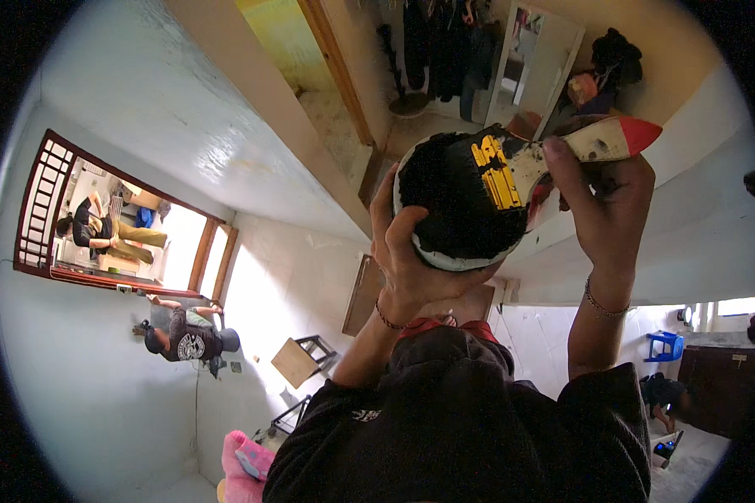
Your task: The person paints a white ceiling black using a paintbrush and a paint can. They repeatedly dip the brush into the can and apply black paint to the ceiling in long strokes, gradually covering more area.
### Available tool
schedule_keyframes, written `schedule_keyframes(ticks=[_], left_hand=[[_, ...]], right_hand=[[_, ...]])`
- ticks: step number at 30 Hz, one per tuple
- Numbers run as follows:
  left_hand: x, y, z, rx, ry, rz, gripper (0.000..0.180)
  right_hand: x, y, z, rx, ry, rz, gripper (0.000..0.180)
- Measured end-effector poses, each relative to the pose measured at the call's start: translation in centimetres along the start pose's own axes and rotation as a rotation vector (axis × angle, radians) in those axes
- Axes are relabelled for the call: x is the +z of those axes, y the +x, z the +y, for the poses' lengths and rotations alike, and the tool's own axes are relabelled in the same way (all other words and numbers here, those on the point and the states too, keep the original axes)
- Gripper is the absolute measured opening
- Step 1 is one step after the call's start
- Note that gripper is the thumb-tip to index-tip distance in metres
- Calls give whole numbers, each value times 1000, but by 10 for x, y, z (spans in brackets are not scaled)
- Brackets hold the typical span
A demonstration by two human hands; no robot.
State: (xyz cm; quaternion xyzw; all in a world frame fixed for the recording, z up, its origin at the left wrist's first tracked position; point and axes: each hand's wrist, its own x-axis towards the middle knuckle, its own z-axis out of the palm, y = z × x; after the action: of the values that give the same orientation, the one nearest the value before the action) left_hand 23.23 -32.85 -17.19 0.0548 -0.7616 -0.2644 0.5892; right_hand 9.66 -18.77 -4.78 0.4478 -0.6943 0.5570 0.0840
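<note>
My left hand (407,251) cups a round black bowl (453,210) with a white rim from below, raised in front of me. The bowl is dark inside, and a yellow and black tool part (495,172) lies across its opening. My right hand (600,197) grips a scraper-like tool (612,138) with a paint-smeared pale handle and a red end, its working end resting at the bowl's right edge. Thin bracelets sit on both wrists. My dark sleeves and shirt (461,419) fill the lower middle.
A red-framed window (50,210) on the left shows one person; another person in a dark shirt (189,339) is beside it. There are also a wooden stool (298,360), a blue plastic stool (663,344), a dark cabinet (721,386), hanging clothes (445,42), a mirror (533,59) and pink cloth (243,461).
</note>
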Motion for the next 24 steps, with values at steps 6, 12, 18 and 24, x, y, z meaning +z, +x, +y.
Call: schedule_keyframes(ticks=[6, 12, 18, 24], left_hand=[[-17, 15, 21, -13, 14, 56, 97], [-22, 31, 26, 37, 52, 66, 95], [-12, 32, 19, 28, -16, 48, 94], [-1, 34, 20, 6, -109, -48, 97]], right_hand=[[-5, -4, -8, 92, 257, 230, 20], [-10, -4, 2, 131, 399, 300, 23], [-20, -17, -3, 102, 329, 256, 28], [-29, -29, -7, 120, 38, 314, 12]])
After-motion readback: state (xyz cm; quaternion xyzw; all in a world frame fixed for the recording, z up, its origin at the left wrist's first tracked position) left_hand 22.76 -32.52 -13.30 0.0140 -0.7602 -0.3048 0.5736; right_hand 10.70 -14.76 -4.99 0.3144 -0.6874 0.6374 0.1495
